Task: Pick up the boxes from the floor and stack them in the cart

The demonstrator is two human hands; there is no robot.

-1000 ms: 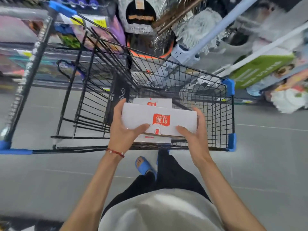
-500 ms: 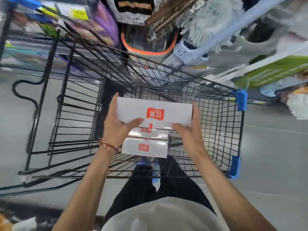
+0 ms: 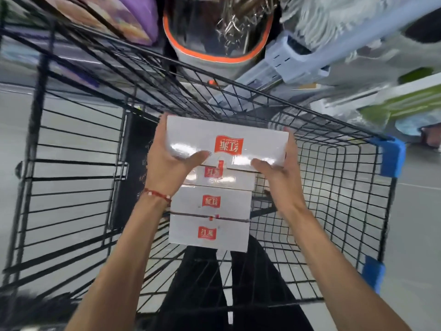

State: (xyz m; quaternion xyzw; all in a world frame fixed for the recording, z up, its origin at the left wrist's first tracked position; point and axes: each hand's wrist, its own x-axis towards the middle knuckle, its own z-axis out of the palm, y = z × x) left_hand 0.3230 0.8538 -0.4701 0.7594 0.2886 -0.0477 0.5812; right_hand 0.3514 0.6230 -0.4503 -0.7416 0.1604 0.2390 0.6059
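I grip the box (image 3: 226, 139) at both ends, left hand (image 3: 167, 163) and right hand (image 3: 279, 177) fingers curled round it, over the stack (image 3: 210, 218) in the cart (image 3: 334, 187).

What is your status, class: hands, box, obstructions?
Left hand and right hand grip held box by its ends. Box above other boxes in cart. No obstruction seen.

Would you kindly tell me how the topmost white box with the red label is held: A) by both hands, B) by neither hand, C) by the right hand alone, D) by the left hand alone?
A: the left hand and the right hand each grip one end of the white box over the cart.
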